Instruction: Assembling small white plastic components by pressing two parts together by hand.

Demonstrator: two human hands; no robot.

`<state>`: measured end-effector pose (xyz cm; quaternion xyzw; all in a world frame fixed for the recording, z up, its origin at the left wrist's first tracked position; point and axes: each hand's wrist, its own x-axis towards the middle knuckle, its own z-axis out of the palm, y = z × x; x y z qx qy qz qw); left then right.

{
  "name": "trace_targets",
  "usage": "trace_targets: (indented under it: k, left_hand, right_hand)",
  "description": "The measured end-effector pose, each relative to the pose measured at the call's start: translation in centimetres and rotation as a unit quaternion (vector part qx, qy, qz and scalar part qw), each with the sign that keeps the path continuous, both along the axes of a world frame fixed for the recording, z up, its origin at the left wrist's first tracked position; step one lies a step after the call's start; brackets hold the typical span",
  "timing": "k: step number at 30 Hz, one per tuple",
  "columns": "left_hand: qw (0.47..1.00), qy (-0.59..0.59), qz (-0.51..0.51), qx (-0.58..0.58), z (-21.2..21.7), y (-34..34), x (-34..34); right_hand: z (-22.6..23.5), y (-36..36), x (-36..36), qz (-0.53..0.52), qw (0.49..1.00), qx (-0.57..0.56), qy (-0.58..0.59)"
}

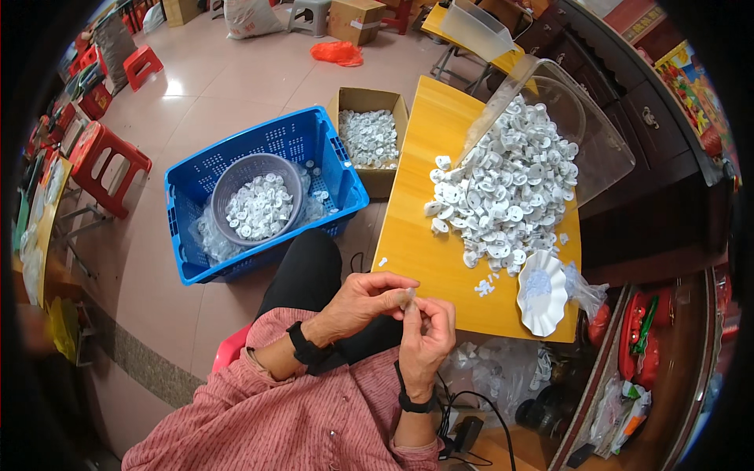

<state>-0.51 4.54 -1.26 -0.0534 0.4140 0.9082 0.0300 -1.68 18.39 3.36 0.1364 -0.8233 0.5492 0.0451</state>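
My left hand (363, 304) and my right hand (428, 334) meet fingertip to fingertip over my lap, just off the near left edge of the yellow table (416, 165). Both pinch a small pale piece (409, 293), mostly covered by the fingers, so its exact kind does not show. A large heap of white round plastic parts (510, 188) lies on the table, spilling from a tipped clear plastic bin (605, 145). Nearer to me are a few tiny flat white pieces (484, 286) and a white scalloped dish (543, 325) holding small pale bluish bits.
Left of my knee stands a blue crate (176, 224) with a grey basin (222, 196) of white parts inside. Behind it is a cardboard box (375, 184) full of similar parts. Red stools (110, 165) stand at left; cables (479, 400) and plastic bags (491, 373) lie below the table.
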Motion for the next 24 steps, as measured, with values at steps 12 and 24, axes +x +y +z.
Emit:
trace_targets:
  k: [12, 24]
  left_hand:
    - [1.0, -0.021, 0.002, -0.005, 0.8, -0.3, 0.0]
    - [1.0, 0.001, -0.011, -0.007, 0.8, -1.2, 0.3]
  right_hand:
    - [-0.6, 0.5, -0.6, 0.011, 0.999, 0.03, 0.042]
    - [-1.5, 0.0, -0.5, 0.029, 0.998, -0.04, -0.038]
